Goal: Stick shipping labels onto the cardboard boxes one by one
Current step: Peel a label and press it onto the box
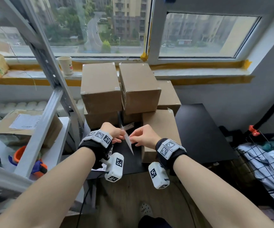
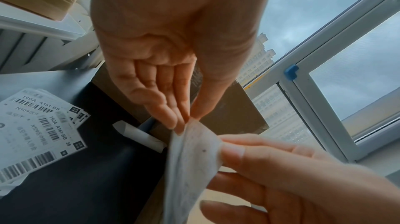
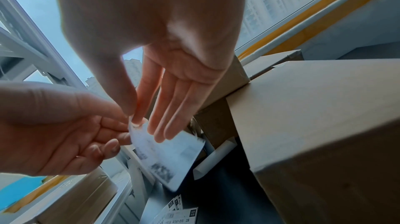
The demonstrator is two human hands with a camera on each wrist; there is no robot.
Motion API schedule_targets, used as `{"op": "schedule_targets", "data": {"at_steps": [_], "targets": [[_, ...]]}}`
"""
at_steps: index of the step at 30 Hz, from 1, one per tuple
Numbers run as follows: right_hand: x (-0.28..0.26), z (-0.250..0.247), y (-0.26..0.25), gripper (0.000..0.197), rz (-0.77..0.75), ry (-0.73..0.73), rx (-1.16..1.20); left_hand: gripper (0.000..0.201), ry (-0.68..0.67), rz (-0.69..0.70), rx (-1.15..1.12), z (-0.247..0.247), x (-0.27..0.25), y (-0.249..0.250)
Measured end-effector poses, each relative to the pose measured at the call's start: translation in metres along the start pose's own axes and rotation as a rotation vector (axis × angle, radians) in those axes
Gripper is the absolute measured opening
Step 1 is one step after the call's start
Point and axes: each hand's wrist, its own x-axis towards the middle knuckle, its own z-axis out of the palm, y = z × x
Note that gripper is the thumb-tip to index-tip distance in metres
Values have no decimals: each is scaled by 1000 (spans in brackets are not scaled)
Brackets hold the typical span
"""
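A white shipping label [image 1: 129, 142] hangs edge-on above the black table [image 1: 202, 129], in front of the stacked cardboard boxes [image 1: 100, 86]. My left hand [image 1: 122, 134] pinches its upper edge between thumb and fingers. My right hand [image 1: 133, 139] pinches the same label [image 3: 168, 156] at its corner with thumb and index finger, its other fingers straight. In the left wrist view the label [image 2: 190, 159] shows its blank back. The nearest box [image 1: 161, 125] stands just right of my hands, its top bare. A stack of printed labels [image 2: 36, 130] lies on the table under my left wrist.
A curled strip of backing paper [image 2: 138, 135] lies on the table between the boxes. A metal shelf frame [image 1: 50, 102] stands left, holding a labelled box [image 1: 26, 127]. A paper cup [image 1: 65, 65] sits on the windowsill. A wire basket [image 1: 264, 162] is at right.
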Motion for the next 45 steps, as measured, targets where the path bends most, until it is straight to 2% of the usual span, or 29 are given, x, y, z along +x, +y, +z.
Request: {"op": "schedule_targets", "data": {"at_steps": [3,6,8,11,15,18,21,25,31,36,38,40,45], "targets": [[-5,2,4,16,0,13,-3,14,32,45,-26,0,-6,-4],[-8,1,7,13,6,36,23,2,77,125,-67,-1,-10,-8],[-11,-1,8,9,4,71,55,4,74,179,-99,0,-12,-9],[-13,-8,11,11,9,157,107,13,51,258,-156,2,-14,-11],[-14,-24,20,12,0,352,109,9,49,338,-251,8,-16,-9],[-14,-35,27,18,35,389,201,8,28,367,-311,15,-16,-5],[-15,-42,34,19,94,361,303,7,-25,359,-329,27,-13,-2],[-13,-53,48,8,127,370,364,6,-95,311,-362,49,-5,3],[-3,-75,71,14,219,494,368,4,-53,230,-307,88,15,13],[17,-95,91,16,295,518,237,9,27,204,-187,111,37,24],[25,-100,97,16,316,534,112,13,60,193,-123,118,44,26],[31,-105,100,17,336,525,0,9,83,172,-70,123,48,28],[37,-111,102,15,379,476,-73,16,122,146,-35,132,56,32]]}}
